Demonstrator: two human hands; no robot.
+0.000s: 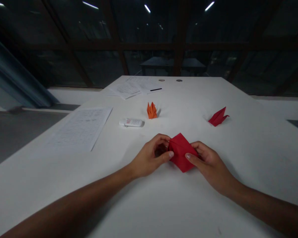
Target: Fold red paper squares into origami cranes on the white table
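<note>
A folded piece of red paper (180, 150), roughly diamond-shaped, is held between both hands above the white table. My left hand (152, 155) pinches its left corner, thumb on the front face and fingers behind. The right corner is gripped by my right hand (207, 162), its thumb lying on the front and its other fingers partly hidden behind the paper. Beyond the hands stands an orange folded paper figure (152, 110), and a red folded paper crane (218, 117) rests further to the right.
A white remote-like device (131, 122) lies left of the orange figure. Printed sheets (80, 129) cover part of the table's left side, with more papers (129, 87) at the back left. Two small round discs sit near the far edge (201, 78).
</note>
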